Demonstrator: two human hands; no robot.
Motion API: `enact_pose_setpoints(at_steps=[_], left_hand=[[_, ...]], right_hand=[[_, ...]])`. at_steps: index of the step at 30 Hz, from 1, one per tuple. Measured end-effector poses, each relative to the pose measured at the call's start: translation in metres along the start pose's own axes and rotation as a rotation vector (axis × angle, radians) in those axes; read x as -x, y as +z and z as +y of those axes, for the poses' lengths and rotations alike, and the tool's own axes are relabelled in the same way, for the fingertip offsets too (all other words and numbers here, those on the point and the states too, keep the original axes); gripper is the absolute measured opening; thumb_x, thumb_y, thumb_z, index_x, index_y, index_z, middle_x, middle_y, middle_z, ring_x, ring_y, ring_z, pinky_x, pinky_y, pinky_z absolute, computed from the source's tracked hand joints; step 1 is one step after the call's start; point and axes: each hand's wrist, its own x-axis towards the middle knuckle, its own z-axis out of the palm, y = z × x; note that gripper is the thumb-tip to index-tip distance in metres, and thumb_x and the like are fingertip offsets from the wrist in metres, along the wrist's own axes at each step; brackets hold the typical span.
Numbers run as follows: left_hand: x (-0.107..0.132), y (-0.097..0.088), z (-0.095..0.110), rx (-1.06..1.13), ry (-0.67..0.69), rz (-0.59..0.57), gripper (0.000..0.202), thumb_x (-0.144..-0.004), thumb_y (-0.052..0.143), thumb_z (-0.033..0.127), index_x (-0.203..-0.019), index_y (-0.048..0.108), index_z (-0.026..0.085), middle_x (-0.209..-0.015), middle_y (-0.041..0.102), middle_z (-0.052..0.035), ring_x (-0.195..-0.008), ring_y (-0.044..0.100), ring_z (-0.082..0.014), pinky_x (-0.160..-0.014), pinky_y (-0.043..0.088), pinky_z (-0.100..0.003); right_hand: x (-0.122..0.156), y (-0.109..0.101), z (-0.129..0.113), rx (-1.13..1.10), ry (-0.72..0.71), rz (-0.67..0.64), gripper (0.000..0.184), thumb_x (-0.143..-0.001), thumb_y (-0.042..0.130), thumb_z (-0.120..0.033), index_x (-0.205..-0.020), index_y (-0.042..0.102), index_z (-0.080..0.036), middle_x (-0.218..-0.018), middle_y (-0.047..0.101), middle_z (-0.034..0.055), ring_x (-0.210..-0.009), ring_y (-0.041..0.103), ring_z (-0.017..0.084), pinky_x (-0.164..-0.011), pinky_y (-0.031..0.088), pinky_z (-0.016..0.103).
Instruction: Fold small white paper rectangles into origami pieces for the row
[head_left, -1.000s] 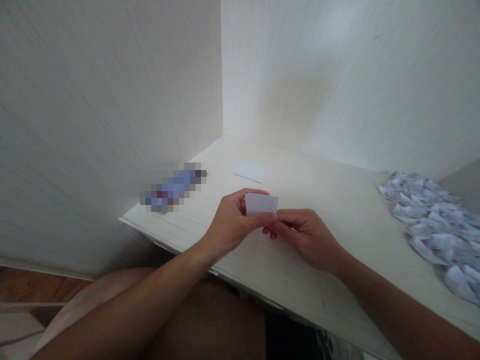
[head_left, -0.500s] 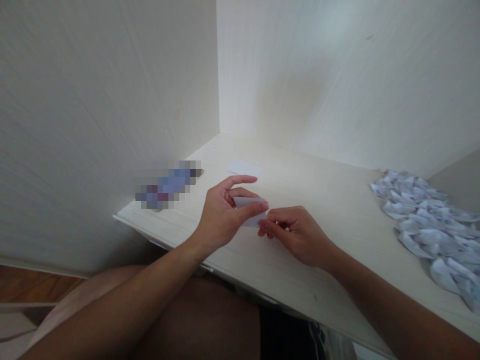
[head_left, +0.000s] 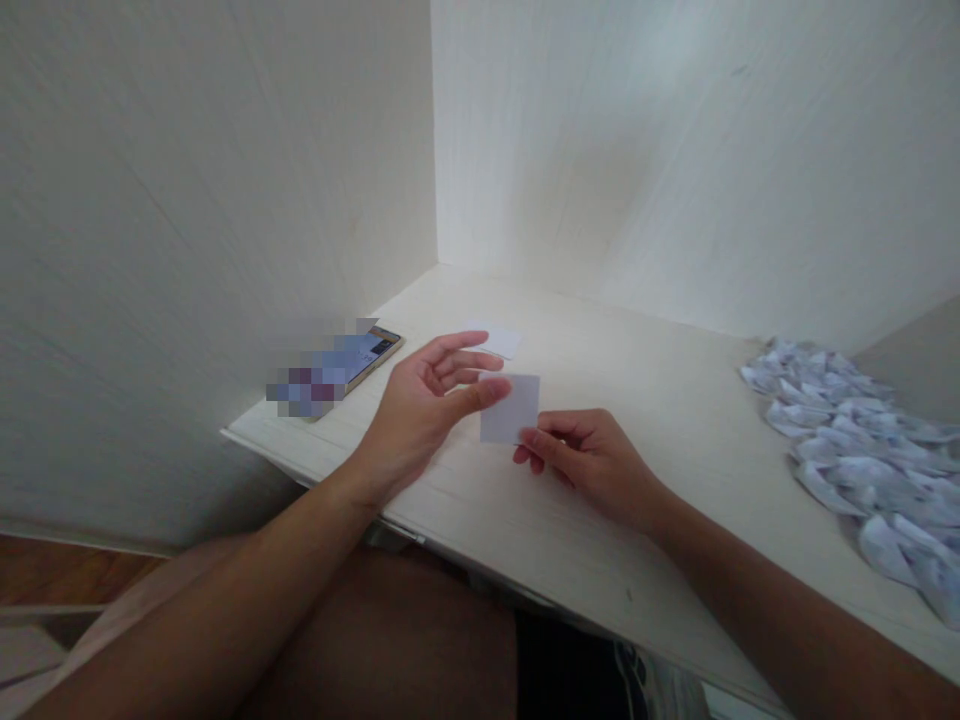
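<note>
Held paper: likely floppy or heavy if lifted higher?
The held paper is probably light, since the right hand pinches one corner. It seems unlikely to flop much, as it looks flat; being thin, it could crease easily.

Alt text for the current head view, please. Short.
A right hand pinches the lower right corner of a small white paper above a pale table, the left hand with its thumb across the upper left corner. Behind lies another paper; a partly pixelated phone lies left, a whitish pile right.
</note>
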Motion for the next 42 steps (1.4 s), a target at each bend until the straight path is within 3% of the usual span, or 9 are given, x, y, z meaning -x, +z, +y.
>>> enact_pose_setpoints(at_steps=[4,9,11,14,19,23,26,32,42], left_hand=[[0.005,0.003,-0.013,-0.018,-0.194,-0.156,0.031,-0.073,0.091,0.019,-0.099,0.077,0.016,-0.092,0.082,-0.006,-0.078,0.074,-0.0144,-0.073,0.057,-0.025],[0.004,0.002,-0.015,-0.007,-0.254,-0.073,0.033,-0.071,0.093,0.02,-0.097,0.074,0.012,-0.094,0.082,-0.0092,-0.079,0.075,-0.0154,-0.077,0.059,-0.026],[0.004,0.0,-0.015,0.003,-0.266,-0.034,0.04,-0.07,0.094,0.02,-0.099,0.068,0.014,-0.091,0.082,-0.0078,-0.077,0.076,-0.0158,-0.075,0.059,-0.027],[0.006,-0.001,-0.017,-0.007,-0.247,-0.038,0.053,-0.07,0.095,0.022,-0.102,0.053,0.021,-0.086,0.081,-0.0035,-0.074,0.077,-0.0188,-0.071,0.06,-0.029],[0.01,0.003,-0.016,-0.092,-0.079,-0.075,0.058,-0.074,0.091,0.021,-0.109,0.045,0.026,-0.09,0.079,-0.0012,-0.074,0.077,-0.0168,-0.069,0.06,-0.027],[0.01,0.001,-0.008,-0.193,0.108,-0.213,0.062,-0.072,0.092,0.02,-0.126,0.061,0.026,-0.113,0.075,-0.0062,-0.093,0.076,-0.0189,-0.081,0.063,-0.031],[0.008,-0.005,-0.003,-0.347,0.222,-0.314,0.055,-0.064,0.097,0.018,-0.115,0.077,0.024,-0.121,0.073,-0.0093,-0.105,0.072,-0.0228,-0.086,0.063,-0.032],[0.003,-0.009,0.001,-0.509,0.418,-0.255,0.017,-0.08,0.085,0.022,-0.097,0.085,0.026,-0.099,0.081,-0.0076,-0.089,0.074,-0.0196,-0.077,0.063,-0.031],[0.006,-0.006,0.002,-0.592,0.494,-0.187,0.011,-0.082,0.085,0.023,-0.091,0.085,0.03,-0.096,0.083,-0.0044,-0.084,0.076,-0.0195,-0.076,0.06,-0.031]], right_hand=[[0.0,-0.001,0.002,-0.07,0.025,-0.019,0.034,-0.096,0.061,-0.04,-0.072,0.071,-0.018,-0.063,0.065,0.0009,-0.053,0.051,0.01,-0.049,0.037,0.023],[-0.001,-0.002,0.009,-0.177,-0.053,0.153,0.02,-0.095,0.062,-0.031,-0.112,0.063,-0.021,-0.085,0.073,0.0019,-0.059,0.064,0.012,-0.048,0.048,0.022],[-0.001,-0.002,0.011,-0.069,-0.152,0.251,0.025,-0.093,0.062,-0.023,-0.118,0.061,-0.022,-0.099,0.075,0.004,-0.068,0.07,0.013,-0.05,0.052,0.022],[-0.001,-0.003,0.01,0.196,-0.321,0.262,0.02,-0.091,0.061,-0.014,-0.107,0.071,-0.023,-0.105,0.076,0.0049,-0.078,0.072,0.013,-0.058,0.057,0.023],[0.001,-0.003,0.006,0.311,-0.407,0.325,0.022,-0.091,0.063,-0.012,-0.095,0.081,-0.025,-0.105,0.079,0.0054,-0.084,0.073,0.015,-0.06,0.059,0.024],[0.001,-0.004,0.005,0.262,-0.378,0.43,0.02,-0.091,0.067,-0.015,-0.094,0.083,-0.027,-0.105,0.081,0.0041,-0.086,0.074,0.017,-0.059,0.059,0.026],[0.0,-0.004,0.007,0.117,-0.329,0.442,0.021,-0.09,0.067,-0.016,-0.097,0.083,-0.028,-0.107,0.081,0.0035,-0.084,0.074,0.016,-0.057,0.059,0.025],[0.001,0.0,0.007,-0.014,-0.294,0.437,0.017,-0.088,0.074,-0.018,-0.094,0.085,-0.03,-0.103,0.083,0.0029,-0.077,0.072,0.015,-0.055,0.057,0.026],[0.002,0.002,0.0,-0.162,-0.224,0.43,0.005,-0.078,0.086,-0.024,-0.079,0.084,-0.028,-0.097,0.084,0.0032,-0.07,0.072,0.016,-0.052,0.056,0.027]])
